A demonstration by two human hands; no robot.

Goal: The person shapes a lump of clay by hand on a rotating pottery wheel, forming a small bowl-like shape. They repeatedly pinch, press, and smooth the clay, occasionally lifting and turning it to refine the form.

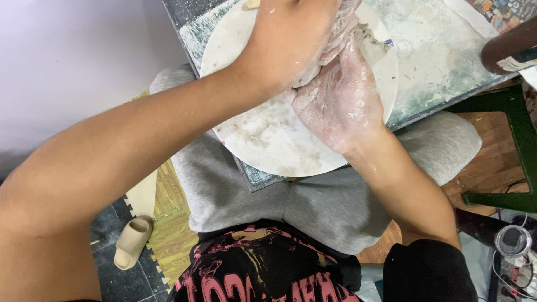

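My left hand (291, 39) reaches across from the left and presses down over a pale lump of clay (335, 39), most of which is hidden between my palms. Underneath it, my right hand (341, 98) lies palm up, smeared with whitish clay, cupping the lump from below. Both hands are above a round white board (268, 140) streaked with clay residue, which rests on a stained square slab (442, 61) over my lap.
A dark brown cylinder (512, 47) pokes in at the top right. A green stool frame (517, 134) stands at the right on a wooden floor. A beige slipper (131, 240) lies on the floor mat at lower left. A small clear-lidded jar (512, 240) sits at lower right.
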